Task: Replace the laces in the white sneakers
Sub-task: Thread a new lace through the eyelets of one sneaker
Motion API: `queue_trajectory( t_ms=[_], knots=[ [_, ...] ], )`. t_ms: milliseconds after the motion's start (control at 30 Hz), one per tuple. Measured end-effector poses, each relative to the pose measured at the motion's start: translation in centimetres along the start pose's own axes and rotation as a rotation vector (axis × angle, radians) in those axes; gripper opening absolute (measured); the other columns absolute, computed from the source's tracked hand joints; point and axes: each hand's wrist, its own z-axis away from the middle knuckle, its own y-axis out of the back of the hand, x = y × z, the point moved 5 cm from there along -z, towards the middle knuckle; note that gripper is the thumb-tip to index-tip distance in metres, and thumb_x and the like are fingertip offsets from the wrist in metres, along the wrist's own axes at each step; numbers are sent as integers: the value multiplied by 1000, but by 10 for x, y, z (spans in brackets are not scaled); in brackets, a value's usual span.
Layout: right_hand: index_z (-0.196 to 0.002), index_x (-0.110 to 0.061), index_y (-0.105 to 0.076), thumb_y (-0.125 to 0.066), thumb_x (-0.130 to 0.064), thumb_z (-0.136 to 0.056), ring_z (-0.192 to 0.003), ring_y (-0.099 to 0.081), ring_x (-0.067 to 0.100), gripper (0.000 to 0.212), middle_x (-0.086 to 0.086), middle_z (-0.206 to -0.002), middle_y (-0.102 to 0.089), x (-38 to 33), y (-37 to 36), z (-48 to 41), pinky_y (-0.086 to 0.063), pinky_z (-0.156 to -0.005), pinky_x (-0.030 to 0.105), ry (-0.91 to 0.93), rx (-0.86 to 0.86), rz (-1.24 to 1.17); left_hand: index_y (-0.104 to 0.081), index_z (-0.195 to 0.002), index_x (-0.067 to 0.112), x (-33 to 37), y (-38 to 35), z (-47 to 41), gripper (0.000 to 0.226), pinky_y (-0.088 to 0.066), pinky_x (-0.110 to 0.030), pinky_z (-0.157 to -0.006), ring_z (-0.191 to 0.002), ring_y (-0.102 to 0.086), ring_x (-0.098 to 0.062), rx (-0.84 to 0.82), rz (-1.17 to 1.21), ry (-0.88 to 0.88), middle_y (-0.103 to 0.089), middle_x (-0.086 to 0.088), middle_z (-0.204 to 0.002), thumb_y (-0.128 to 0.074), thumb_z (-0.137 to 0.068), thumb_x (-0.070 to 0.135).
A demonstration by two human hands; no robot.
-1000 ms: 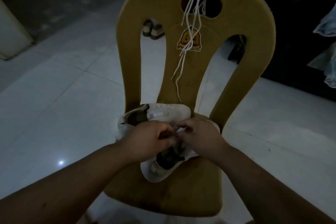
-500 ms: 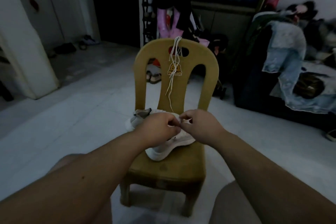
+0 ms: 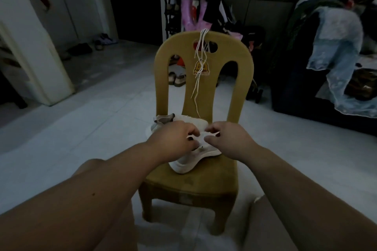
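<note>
Sneakers (image 3: 187, 164) in white are lying together toward the back edge of the chair (image 3: 193, 183) seat. The left hand (image 3: 173, 138) and right hand (image 3: 230, 138) are working over the nearer one, their curled fingers pinching a short run of lace (image 3: 211, 133). Judging by this, an eyelet is being worked, and next the lace end needs drawing clear. Both hands are hiding the eyelets. Loose laces (image 3: 201, 63) are hanging over the backrest, and sandals (image 3: 177, 79) are sitting on the floor behind.
</note>
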Motion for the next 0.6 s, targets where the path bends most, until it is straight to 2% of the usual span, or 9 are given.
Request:
queue_trajectory(
  t_ms=[100, 233, 333, 433, 533, 600],
  knots=[
    [-124, -25, -61, -59, -34, -90, -107, -58, 13, 34, -3, -125, -62, 8, -23, -31, -44, -84, 24, -13, -45, -32, -61, -120, 32, -20, -18, -26, 32, -47, -24, -69, -89, -58, -8, -56, -104, -22, -63, 5, -114, -56, -90, 39],
    [-122, -29, -61, -55, -32, -93, -87, -57, 7, 30, -4, -116, -66, 22, -49, -72, -38, -62, 11, -55, -97, -45, -58, -121, 39, -51, -26, -63, 32, -51, -31, -81, -97, -55, -10, -66, -191, -22, -58, 8, -119, -54, -89, 39],
    [-117, -31, -64, -53, -36, -93, -90, -61, 11, 27, -4, -108, -68, 35, -67, -97, -48, -72, 21, -78, -83, -33, -58, -120, 38, -70, -24, -80, 30, -45, -30, -90, -107, -47, -11, -5, -289, -55, -56, 10, -120, -52, -91, 43],
    [-115, -34, -63, -53, -42, -90, -89, -60, 13, 28, -5, -103, -66, 48, -84, -117, -54, -79, 31, -76, -152, 79, -54, -126, 38, -84, -24, -94, 36, -38, -32, -100, -123, -36, -12, 48, -289, -49, -47, 12, -134, -52, -91, 45],
    [-113, -33, -62, -60, -45, -84, -91, -58, 12, 32, -7, -101, -64, 56, -88, -131, -52, -82, 33, -68, -201, 72, -48, -133, 39, -94, -25, -114, 43, -31, -32, -106, -130, -31, -11, 62, -247, -23, -39, 14, -143, -52, -91, 47],
    [-111, -38, -59, -63, -56, -78, -98, -56, 12, 38, -13, -100, -59, 60, -88, -132, -48, -84, 32, -52, -225, 82, -44, -136, 39, -102, -25, -123, 46, -31, -32, -106, -131, -33, -12, 53, -254, 25, -38, 13, -145, -51, -91, 47]
  ],
)
